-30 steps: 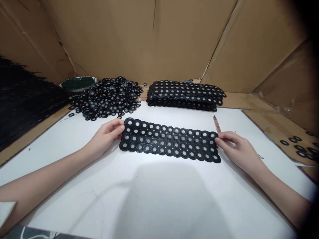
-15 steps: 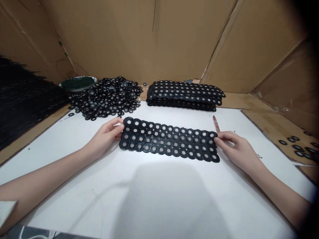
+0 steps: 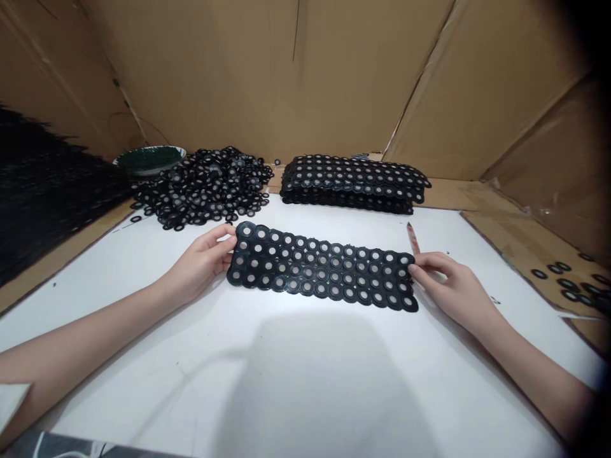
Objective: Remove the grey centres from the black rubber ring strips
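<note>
Between my two hands is a long black sheet of joined rings (image 3: 322,267), with several rows of round holes through which the white shows. My left hand (image 3: 203,264) pinches its left end near the upper corner, thumb in front and fingers partly behind. At the right end, my right hand (image 3: 446,280) grips the edge between thumb and forefinger. The sheet slants slightly down to the right, over the white table top (image 3: 157,375). A pointed pen-like tool (image 3: 412,238) lies just behind my right hand, its lower part hidden.
A heap of loose black rings (image 3: 205,187) lies at the back left, beside a bowl (image 3: 150,159) of dark green stuff. Similar ring sheets (image 3: 356,178) are stacked at the back. More rings (image 3: 568,284) lie on cardboard at right. Dark bristly material (image 3: 42,191) stands far left. Cardboard walls (image 3: 258,76) enclose the table.
The sheet's surface has tilted slightly between my hands, with its right end shifting a touch left. Both hands keep their hold; nothing else has visibly moved.
</note>
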The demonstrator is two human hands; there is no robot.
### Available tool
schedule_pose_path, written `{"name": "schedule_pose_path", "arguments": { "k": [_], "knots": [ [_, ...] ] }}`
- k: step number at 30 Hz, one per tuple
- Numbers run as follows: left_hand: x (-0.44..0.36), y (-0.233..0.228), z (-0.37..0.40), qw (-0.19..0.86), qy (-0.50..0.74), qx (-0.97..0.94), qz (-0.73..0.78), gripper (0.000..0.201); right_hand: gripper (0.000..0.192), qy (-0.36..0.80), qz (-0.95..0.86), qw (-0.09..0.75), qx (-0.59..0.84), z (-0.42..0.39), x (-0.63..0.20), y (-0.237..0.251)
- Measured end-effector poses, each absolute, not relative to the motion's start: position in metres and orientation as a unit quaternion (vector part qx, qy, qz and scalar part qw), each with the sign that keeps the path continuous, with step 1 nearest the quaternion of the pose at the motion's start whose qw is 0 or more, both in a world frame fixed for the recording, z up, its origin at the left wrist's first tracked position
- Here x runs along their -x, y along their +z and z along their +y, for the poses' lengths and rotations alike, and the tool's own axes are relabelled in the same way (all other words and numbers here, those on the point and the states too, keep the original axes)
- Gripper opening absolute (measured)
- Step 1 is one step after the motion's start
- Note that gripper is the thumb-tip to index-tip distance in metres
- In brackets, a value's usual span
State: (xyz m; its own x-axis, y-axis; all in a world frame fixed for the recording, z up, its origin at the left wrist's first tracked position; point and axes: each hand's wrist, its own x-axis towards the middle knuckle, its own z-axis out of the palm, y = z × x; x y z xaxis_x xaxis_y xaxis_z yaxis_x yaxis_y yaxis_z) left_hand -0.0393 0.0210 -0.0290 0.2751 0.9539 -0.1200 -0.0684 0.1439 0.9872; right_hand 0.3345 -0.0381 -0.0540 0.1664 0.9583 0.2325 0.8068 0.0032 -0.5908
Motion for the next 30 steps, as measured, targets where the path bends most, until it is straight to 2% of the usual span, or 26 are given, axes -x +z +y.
{"name": "schedule_pose_path", "arguments": {
  "k": [30],
  "knots": [
    [0.0394, -0.0312, 0.0234, 0.57, 0.388, -0.52, 0.504, 0.015, 0.013, 0.122, -0.648, 0.322, 0.679, -0.0375, -0.3345, -0.0539]
  ]
}}
